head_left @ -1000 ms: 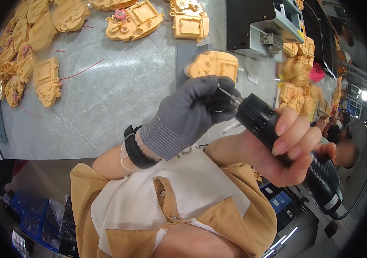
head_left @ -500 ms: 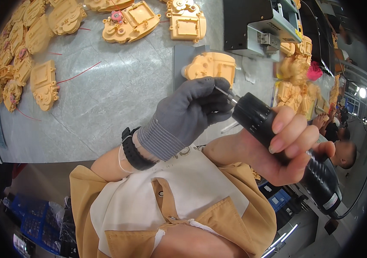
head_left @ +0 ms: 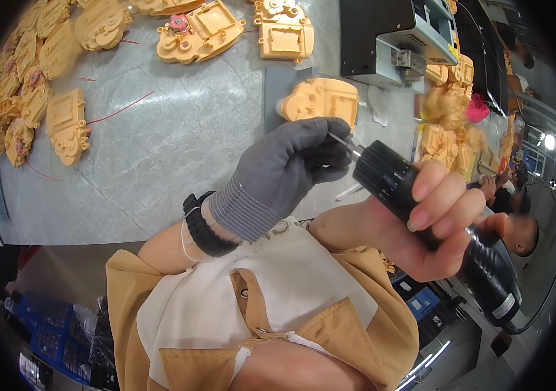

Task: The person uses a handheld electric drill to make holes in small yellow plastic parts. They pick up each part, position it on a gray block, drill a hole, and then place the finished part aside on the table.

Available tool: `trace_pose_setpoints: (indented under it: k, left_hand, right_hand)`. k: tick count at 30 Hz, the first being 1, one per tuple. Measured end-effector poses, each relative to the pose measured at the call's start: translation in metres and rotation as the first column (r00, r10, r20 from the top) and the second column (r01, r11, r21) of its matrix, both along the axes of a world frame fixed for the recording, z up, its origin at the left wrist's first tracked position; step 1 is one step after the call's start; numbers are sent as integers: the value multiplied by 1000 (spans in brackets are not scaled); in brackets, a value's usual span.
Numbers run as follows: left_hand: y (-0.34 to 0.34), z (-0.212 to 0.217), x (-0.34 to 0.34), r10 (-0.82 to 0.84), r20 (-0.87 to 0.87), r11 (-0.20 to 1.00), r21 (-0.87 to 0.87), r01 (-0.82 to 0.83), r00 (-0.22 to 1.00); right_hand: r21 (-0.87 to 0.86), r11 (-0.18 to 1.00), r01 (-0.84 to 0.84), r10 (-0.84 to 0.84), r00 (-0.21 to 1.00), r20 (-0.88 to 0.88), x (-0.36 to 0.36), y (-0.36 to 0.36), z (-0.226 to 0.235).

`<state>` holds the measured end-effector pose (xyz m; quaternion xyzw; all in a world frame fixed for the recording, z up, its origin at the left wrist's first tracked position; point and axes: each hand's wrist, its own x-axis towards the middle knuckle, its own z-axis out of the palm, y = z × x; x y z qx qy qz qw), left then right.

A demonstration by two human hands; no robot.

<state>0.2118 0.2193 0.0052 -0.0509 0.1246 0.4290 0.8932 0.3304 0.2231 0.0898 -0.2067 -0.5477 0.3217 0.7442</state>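
A black electric screwdriver is gripped in my bare right hand, with its body slanting up and left. Its thin metal bit reaches the fingertips of my left hand, which wears a grey glove. The thumb and forefinger pinch together at the bit's tip; whatever small piece sits there is hidden. Just beyond the glove, an orange-yellow plastic housing rests on a grey block, its near edge partly covered by my fingers.
Several similar housings pile up at the table's left, some with red wires. Two more housings lie at the far side. A black-and-grey metal machine stands at the back right, with more parts beside it. People sit farther right.
Hardly anything differs. The view has shifted very slightly, while both hands and the screwdriver keep almost the same pose.
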Motion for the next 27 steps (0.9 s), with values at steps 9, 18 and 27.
trace_pose_setpoints:
  k: [9,18,27]
  left_hand:
    - [0,-4,-1,7,2,999,54,-7,1000]
    - [5,-11,-15,-85,31,994,71,83,996]
    - [7,-17,-19,-116,-229,990,51,131,966]
  right_hand:
    - [-11,999,-32,32,999,-10,0,1,2]
    - [5,999,47,-47,998,-38,-1,11,-1]
    - [-46,999,16,-18,999,-49,8,31,-11]
